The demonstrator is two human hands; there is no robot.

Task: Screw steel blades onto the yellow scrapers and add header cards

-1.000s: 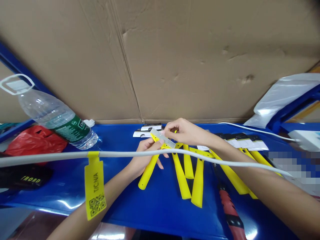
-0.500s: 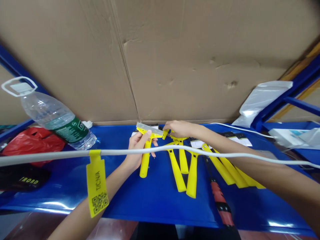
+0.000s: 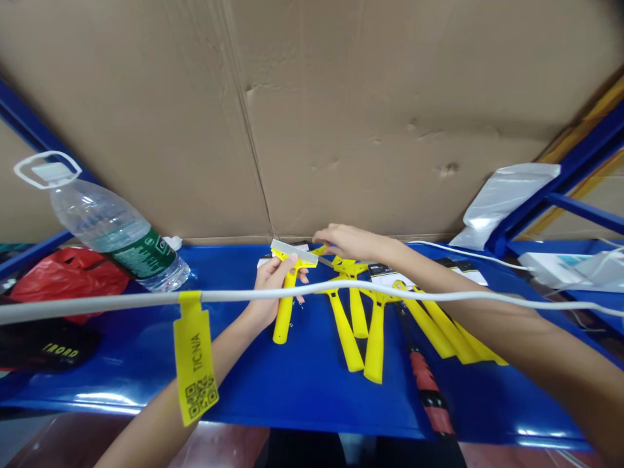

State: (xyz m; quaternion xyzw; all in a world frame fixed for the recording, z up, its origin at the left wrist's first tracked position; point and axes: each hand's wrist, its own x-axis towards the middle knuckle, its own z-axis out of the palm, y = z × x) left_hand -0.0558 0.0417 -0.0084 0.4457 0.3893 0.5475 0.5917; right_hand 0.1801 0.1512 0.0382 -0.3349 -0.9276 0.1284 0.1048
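My left hand (image 3: pixel 270 286) is closed round a yellow scraper (image 3: pixel 281 318), its thumb on the T-shaped head below a flat, pale blade (image 3: pixel 295 252). The handle points down toward me. Just right of that head, my right hand (image 3: pixel 344 240) has its fingers closed on a small yellow plastic piece (image 3: pixel 318 250), partly hidden by the fingers. The piece is apart from the held scraper. Under and in front of my right hand lie several more yellow scrapers (image 3: pixel 374 344), their handles toward me. Further yellow handles (image 3: pixel 441 331) lie side by side below my right forearm.
A red and black screwdriver (image 3: pixel 429 390) lies near the front edge of the blue table (image 3: pixel 302 396). A white cable (image 3: pixel 370 286) with a yellow tag (image 3: pixel 196 364) crosses the view. At left are a large water bottle (image 3: pixel 124 237), a red bag (image 3: pixel 68 279) and a black item (image 3: pixel 49 344).
My right hand has lifted slightly away from the scraper's head, carrying the small yellow piece up and back. My left hand keeps the scraper in nearly the same place. The view has shifted slightly.
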